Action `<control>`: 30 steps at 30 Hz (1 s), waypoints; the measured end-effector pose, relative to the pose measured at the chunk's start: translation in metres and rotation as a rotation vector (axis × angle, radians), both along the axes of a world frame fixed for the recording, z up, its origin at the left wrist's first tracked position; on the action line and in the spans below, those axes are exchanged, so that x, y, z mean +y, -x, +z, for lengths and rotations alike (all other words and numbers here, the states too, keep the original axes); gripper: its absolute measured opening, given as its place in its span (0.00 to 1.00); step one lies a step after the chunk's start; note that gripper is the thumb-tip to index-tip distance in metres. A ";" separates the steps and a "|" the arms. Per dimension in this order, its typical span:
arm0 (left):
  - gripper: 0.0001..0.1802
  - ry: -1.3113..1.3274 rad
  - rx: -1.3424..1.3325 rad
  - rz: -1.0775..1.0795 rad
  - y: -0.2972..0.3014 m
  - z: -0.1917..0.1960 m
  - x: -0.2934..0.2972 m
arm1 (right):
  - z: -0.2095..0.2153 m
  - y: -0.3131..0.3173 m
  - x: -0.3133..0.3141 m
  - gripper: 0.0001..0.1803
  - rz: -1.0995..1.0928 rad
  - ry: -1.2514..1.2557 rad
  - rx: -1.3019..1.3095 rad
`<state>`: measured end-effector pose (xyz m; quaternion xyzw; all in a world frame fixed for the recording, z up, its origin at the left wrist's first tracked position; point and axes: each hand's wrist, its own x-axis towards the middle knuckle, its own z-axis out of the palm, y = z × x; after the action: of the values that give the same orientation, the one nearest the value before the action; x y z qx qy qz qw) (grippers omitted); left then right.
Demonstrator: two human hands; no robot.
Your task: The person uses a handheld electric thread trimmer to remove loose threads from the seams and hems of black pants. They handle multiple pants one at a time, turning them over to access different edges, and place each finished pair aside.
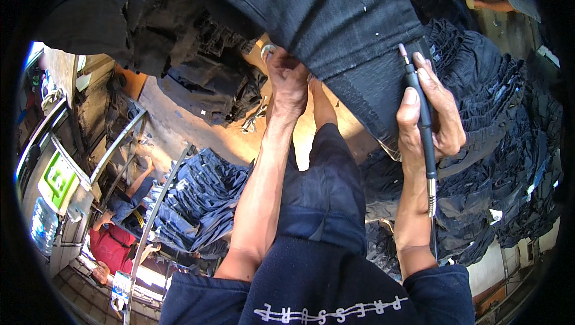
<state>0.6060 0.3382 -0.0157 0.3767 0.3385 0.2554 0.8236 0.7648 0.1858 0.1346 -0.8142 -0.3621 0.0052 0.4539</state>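
Rotary tool [425, 115], one, in right fingers [441, 93]

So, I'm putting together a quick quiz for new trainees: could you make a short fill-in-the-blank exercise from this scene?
1. The pen-shaped grinder is held in the person's ____ hand.
2. The grinder's tip is coloured ____.
3. The other hand, at the edge of the dark denim garment, is the ____ one.
4. The co-worker's shirt at lower left is ____.

Missing words: right; pink; left; red.
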 end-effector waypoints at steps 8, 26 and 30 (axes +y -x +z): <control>0.17 -0.237 0.472 -0.343 0.019 0.058 0.033 | 0.008 -0.010 -0.010 0.22 -0.462 -0.460 0.393; 0.30 -0.790 0.526 -0.008 0.023 0.189 0.089 | 0.084 0.016 -0.123 0.09 -0.357 0.120 -0.074; 0.54 -1.059 0.636 -0.081 -0.021 0.169 0.202 | 0.124 0.056 -0.158 0.09 -0.533 0.229 -0.202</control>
<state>0.6274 0.5405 0.1528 0.8047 0.3800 0.2326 0.3924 0.7084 0.0281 0.2588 -0.9227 -0.1759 -0.1542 0.3063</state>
